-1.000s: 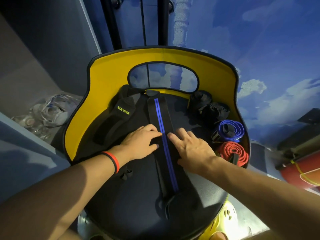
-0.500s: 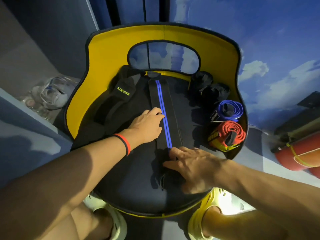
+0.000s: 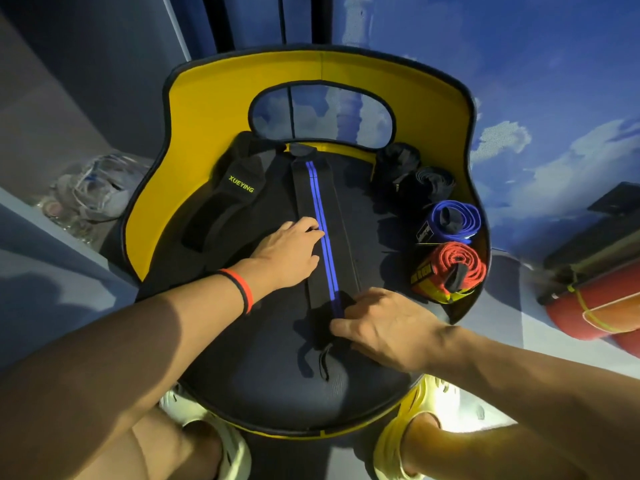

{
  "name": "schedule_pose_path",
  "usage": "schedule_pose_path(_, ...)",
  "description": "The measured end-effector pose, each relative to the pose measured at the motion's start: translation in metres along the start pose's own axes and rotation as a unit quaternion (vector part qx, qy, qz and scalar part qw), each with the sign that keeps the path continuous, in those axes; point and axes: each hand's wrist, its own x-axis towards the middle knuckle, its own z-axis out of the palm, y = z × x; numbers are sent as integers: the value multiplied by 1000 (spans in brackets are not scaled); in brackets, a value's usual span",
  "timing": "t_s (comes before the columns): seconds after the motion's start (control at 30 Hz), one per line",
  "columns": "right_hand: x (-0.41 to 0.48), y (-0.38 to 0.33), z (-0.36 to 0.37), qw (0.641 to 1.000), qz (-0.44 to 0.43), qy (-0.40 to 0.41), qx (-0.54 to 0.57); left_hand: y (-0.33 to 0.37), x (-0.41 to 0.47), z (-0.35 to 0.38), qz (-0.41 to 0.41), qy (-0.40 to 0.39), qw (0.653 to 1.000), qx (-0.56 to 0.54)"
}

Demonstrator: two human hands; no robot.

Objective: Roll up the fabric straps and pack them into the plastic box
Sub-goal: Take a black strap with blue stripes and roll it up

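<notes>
Footwear: pale perforated clog shoes (image 3: 450, 407), at 6 o'clock below the seat's front edge.
Seat: round black padded chair seat (image 3: 263, 386), which carries everything listed below.
Loop: small black fabric loop (image 3: 323, 363), on the seat at 6 o'clock, just near of the right hand.
Right hand: right hand (image 3: 388, 327), at 5 o'clock, fingers curled around the near end of the strap and gripping it.
Strap: long black fabric strap with two blue centre stripes (image 3: 337, 244), lying flat and unrolled along the seat from 6 to 12 o'clock.
Left hand: left hand (image 3: 287, 252), palm down with fingers straight, pressing the strap's middle from its 9 o'clock side.
Wristband: red-and-black wristband (image 3: 242, 289), on the left wrist.
Red roll: rolled red fabric strap (image 3: 457, 265), at 3 o'clock against the seat's rim.
Blue roll: rolled blue fabric strap (image 3: 453, 218), at 2 o'clock, touching the red roll.
Black rolls: dark rolled straps (image 3: 415, 178), at 1 o'clock.
Pad: black padded belt lettered XUEYING (image 3: 225, 202), at 10 o'clock.
Backrest: curved yellow chair back (image 3: 214, 109) with an oval cut-out, at 12 o'clock.
Bag: crumpled clear plastic bag (image 3: 93, 192), at 9 o'clock, off the chair.
</notes>
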Motion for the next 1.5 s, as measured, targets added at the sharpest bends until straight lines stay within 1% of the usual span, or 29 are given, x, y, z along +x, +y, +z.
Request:
schedule_pose_path(0.07, -1, 3, 3, 1000, 0, 9, 24, 0, 0, -1, -1, -1, 1000, 1)
schedule_pose_path(0.2, -2, 7, 6, 989, 52, 25, 139, 1, 0, -3, -2, -7, 1000, -2)
schedule_pose_path(0.27, -1, 10, 7, 983, 76, 23, 166, 1, 0, -3, -3, -10, 1000, -6)
schedule_pose_path(0.37, 1, 14, 7, 979, 72, 28, 188, 2, 0, -4, -5, -11, 1000, -4)
schedule_pose_path(0.43, 4, 15, 7, 977, 83, 14, 197, 2, 0, -3, -4, -14, 1000, -4)
schedule_pose_path(0.57, 5, 18, 5, 975, 84, -15, 203, 1, -3, -1, -3, -18, 1000, -5)
schedule_pose_path(0.7, -2, 18, 3, 980, 72, -40, 180, 0, -5, -2, 4, -32, 999, -7)
schedule_pose_path(0.83, -3, 22, 2, 972, 77, -26, 221, -1, -8, -3, -16, -79, 994, -76)
schedule_pose_path(0.93, -7, 27, 0, 971, 75, -19, 225, -2, -11, -2, -5, -96, 990, -102)
schedule_pose_path(1.03, -8, 26, -1, 973, 65, -14, 222, -4, -13, 0, -4, -97, 991, -95)
schedule_pose_path(1.13, -7, 22, 1, 980, 63, -26, 186, -2, -12, 0, -9, -101, 990, -94)
schedule_pose_path(1.3, -8, 21, -2, 984, 55, -50, 159, 5, -11, -3, -20, -102, 992, -72)
schedule_pose_path(1.4, -10, 21, 0, 984, 47, -17, 171, 7, -11, 0, -21, -93, 994, -60)
schedule_pose_path(1.5, -11, 20, 5, 989, 17, 6, 146, 6, -12, 9, -20, -66, 996, -59)
